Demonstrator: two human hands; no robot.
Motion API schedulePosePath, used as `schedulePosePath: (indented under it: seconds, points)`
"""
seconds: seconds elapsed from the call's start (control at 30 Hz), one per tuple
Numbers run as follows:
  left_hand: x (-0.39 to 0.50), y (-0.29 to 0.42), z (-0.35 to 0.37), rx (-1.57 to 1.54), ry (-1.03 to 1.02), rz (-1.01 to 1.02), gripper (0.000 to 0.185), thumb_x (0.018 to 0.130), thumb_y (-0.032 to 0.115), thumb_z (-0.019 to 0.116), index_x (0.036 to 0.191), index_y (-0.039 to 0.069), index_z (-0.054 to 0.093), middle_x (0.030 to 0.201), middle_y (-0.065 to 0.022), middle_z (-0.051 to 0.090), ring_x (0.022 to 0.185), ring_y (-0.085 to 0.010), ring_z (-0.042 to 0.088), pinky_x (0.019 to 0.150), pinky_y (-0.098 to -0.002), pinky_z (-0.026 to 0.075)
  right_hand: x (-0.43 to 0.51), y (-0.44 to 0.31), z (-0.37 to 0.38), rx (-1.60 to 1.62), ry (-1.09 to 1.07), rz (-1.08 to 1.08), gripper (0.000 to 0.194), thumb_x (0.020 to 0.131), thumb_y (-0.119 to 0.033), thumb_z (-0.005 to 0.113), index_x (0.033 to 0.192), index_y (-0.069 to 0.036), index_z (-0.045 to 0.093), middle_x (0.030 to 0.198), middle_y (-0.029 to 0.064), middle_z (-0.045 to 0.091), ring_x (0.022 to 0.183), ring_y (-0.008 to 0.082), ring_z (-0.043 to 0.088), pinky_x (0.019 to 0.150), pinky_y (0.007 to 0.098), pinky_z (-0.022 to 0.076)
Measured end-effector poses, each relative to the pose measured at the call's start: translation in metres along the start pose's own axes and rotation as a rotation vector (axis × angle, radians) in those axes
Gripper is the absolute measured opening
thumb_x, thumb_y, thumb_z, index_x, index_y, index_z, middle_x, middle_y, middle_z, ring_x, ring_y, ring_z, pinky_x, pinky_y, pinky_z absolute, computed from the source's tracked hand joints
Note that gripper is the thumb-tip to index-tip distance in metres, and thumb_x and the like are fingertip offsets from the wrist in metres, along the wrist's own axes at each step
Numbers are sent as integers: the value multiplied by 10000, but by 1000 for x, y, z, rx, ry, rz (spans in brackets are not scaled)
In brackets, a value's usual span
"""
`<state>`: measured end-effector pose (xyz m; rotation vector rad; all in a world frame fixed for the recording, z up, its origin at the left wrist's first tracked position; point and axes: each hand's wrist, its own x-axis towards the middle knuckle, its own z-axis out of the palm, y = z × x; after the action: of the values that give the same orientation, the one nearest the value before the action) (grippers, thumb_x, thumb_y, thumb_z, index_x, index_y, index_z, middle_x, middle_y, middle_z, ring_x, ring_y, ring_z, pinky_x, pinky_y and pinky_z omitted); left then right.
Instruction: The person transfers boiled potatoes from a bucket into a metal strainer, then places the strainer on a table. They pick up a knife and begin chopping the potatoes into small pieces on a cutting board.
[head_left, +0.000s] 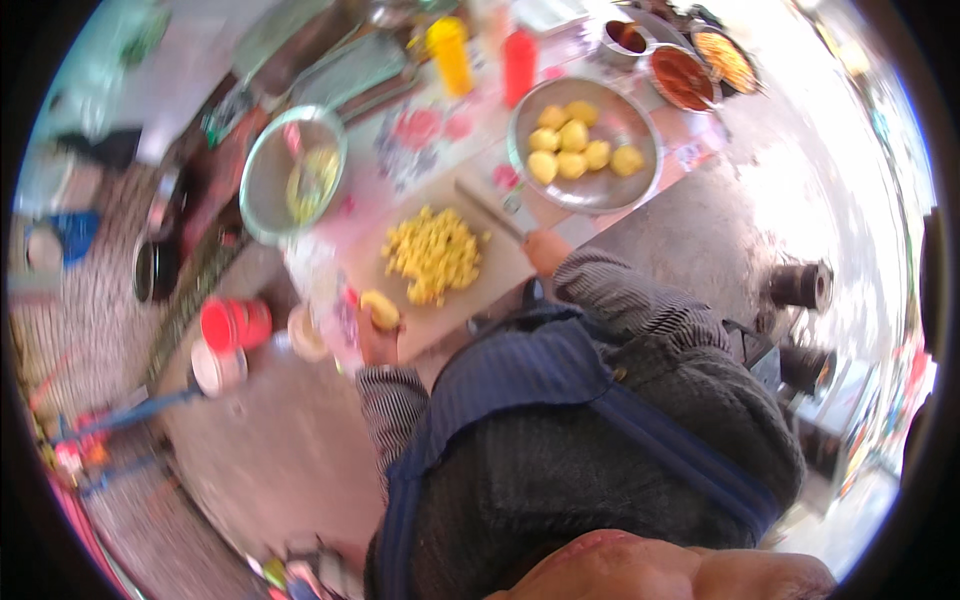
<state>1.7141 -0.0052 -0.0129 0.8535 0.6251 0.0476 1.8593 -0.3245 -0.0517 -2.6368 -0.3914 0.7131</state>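
Note:
My left hand (377, 343) is at the near left edge of the cutting board (420, 334), its fingers around a peeled yellow potato (380, 310). My right hand (546, 251) grips the handle of a knife (487, 208); its blade points away across the board's far right side. Between the two hands lies a heap of diced potato (435, 255). Beyond the knife, a wide metal bowl (637, 191) holds several whole peeled potatoes (573, 136). At the far left of the board stands a pale green-rimmed basin (259, 180) with something yellowish and a pink-handled utensil inside.
A yellow bottle (451, 60) and a red bottle (519, 67) stand at the back of the flowered tablecloth (416, 131). Pans of red sauce (681, 77) sit at the far right. On the left are a red bucket (236, 324) and a white tub (219, 367).

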Motion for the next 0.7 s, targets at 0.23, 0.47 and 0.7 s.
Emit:
schedulePosePath:
  seconds: [0.23,0.47,0.7]
  points:
    - [-3,-2,-57,-9,144,47,412,833,241,551,1189,140,371,947,-77,554,720,-239,594,475,-310,463,-11,-123,7,144,-316,-244,380,823,-328,481,872,16,634,878,230,616,827,380,592,749,447,460]
    - [4,-17,-63,340,383,74,562,745,254,689,1169,65,373,978,-115,546,702,-211,593,439,-287,495,1,-159,77,-5,-425,-372,387,768,-328,536,859,36,631,824,232,623,811,361,606,723,431,468]
    - [48,-57,-35,674,350,88,626,697,279,737,1157,15,405,987,-164,556,783,-257,613,491,-346,537,18,-130,50,202,-363,1,313,777,-282,582,808,29,592,665,150,580,535,247,552,476,361,428]
